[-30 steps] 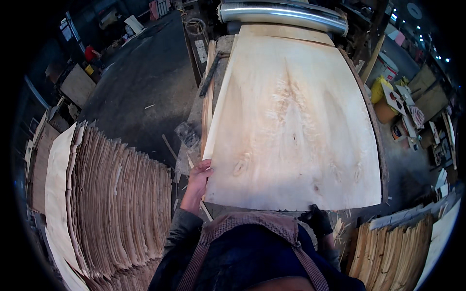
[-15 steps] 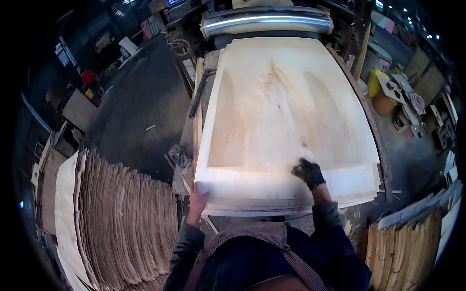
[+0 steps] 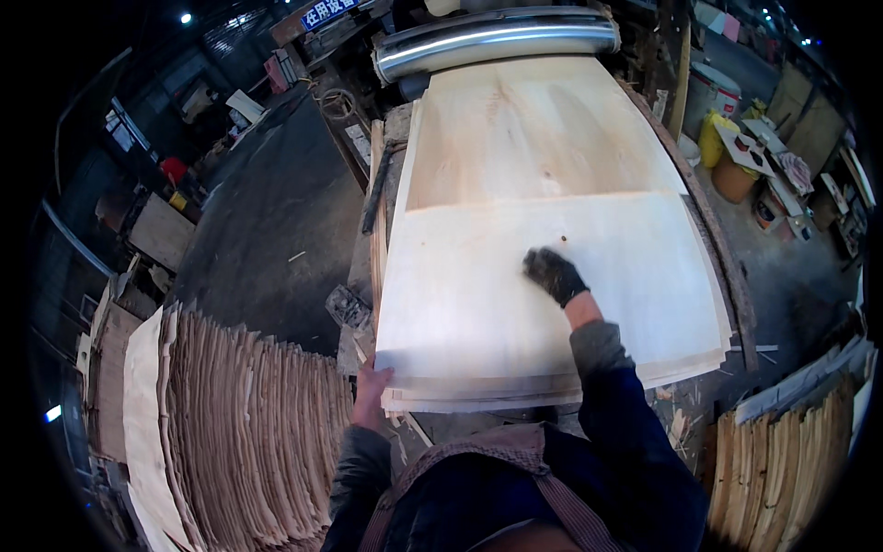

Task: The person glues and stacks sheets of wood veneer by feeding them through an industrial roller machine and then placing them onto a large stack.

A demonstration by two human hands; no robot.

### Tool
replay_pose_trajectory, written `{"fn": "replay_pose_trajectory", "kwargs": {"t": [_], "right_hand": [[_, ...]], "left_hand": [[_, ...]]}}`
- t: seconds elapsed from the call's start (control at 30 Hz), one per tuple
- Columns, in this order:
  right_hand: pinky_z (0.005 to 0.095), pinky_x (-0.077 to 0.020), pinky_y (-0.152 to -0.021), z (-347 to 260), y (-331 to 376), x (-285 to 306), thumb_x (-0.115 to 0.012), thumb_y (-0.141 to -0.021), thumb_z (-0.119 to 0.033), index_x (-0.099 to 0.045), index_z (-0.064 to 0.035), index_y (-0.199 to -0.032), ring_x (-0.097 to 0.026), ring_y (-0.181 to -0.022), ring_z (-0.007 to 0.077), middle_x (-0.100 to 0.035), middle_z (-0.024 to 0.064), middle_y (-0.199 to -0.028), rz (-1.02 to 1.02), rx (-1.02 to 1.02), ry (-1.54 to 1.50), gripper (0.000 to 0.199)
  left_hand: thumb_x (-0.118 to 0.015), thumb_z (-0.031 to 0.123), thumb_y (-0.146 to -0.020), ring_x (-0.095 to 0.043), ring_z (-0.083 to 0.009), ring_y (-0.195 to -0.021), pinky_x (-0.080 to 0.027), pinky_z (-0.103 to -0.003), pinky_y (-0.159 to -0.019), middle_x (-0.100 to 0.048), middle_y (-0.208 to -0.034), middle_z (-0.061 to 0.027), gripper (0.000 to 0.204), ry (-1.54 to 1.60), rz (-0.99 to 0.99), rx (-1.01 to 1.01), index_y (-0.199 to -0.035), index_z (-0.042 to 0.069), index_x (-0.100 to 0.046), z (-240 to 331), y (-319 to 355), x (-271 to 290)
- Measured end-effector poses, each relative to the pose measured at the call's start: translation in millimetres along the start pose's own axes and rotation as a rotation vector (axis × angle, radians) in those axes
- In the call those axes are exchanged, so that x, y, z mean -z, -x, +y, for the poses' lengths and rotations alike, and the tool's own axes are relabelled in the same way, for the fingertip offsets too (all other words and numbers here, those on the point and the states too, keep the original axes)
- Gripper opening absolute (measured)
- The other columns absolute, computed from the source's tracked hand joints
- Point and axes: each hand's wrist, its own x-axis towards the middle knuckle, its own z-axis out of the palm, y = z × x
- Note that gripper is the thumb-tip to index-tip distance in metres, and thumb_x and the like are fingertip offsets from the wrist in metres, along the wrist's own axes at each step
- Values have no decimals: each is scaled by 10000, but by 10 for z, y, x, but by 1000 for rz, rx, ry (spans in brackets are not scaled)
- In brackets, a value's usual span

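Observation:
A broad stack of pale wood veneer sheets (image 3: 478, 317) lies before me. On top, a browner veneer sheet (image 3: 543, 138) reaches to a shiny metal roller (image 3: 501, 48) at the far end. My left hand (image 3: 372, 391), bare, grips the near left corner of the stack, thumb over the top. My right hand (image 3: 555, 274), in a dark glove, is over the middle of the pale sheet, behind the browner sheet's near edge. Its fingers look loosely open, slightly blurred, with nothing seen in them. Whether the palm touches the wood is hidden.
Many upright veneer sheets (image 3: 258, 428) stand packed at my left. More wooden pieces (image 3: 782, 469) stand at my right. A dark rail (image 3: 722, 276) runs along the stack's right side. Farther right are a drum (image 3: 713, 92) and a yellow bag (image 3: 713, 138).
The browner sheet has slid forward toward the roller, baring more of the pale sheet. My right hand has moved forward and slightly left. My left hand stays at the corner.

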Motion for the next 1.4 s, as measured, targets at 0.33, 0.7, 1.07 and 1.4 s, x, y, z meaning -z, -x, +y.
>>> {"fn": "replay_pose_trajectory", "kwargs": {"t": [0.33, 0.7, 1.07, 1.4], "right_hand": [[435, -495, -805, 1066, 1918, -502, -518, -908, -240, -541, 2, -1087, -596, -895, 276, -602, 136, -980, 72, -349, 265, 302], [321, -484, -583, 703, 2412, -285, -521, -911, -332, -567, -37, -813, -561, -627, 190, -576, 65, -708, 337, 64, 551, 315], [439, -483, -731, -17, 945, 3, -473, -910, -171, -530, -103, -932, -490, -559, 220, -440, 46, -604, 286, 106, 265, 92], [518, -412, -933, -288, -140, -122, -560, -865, -169, -531, -8, -1080, -479, -1147, 340, -534, 173, -1184, 67, 296, 136, 270]], "left_hand": [[-526, -90, -771, -621, -176, -803, -518, -279, -643, -622, -969, -99, 356, 298, -16, 38, -1118, -12, -541, 763, 207, 303], [-486, -126, -757, -634, -203, -789, -537, -299, -642, -638, -965, -119, 387, 521, 21, -81, -1114, 12, -545, 1385, 426, 494], [-693, 110, -698, -586, -265, -988, -489, -340, -819, -550, -1156, -195, 708, 60, -98, -28, -1295, -57, -352, -38, 42, -38], [-670, 27, -692, -532, -252, -1057, -459, -306, -860, -522, -1180, -163, 725, -79, -1, -10, -1315, -77, -315, -81, 57, -124]]}}
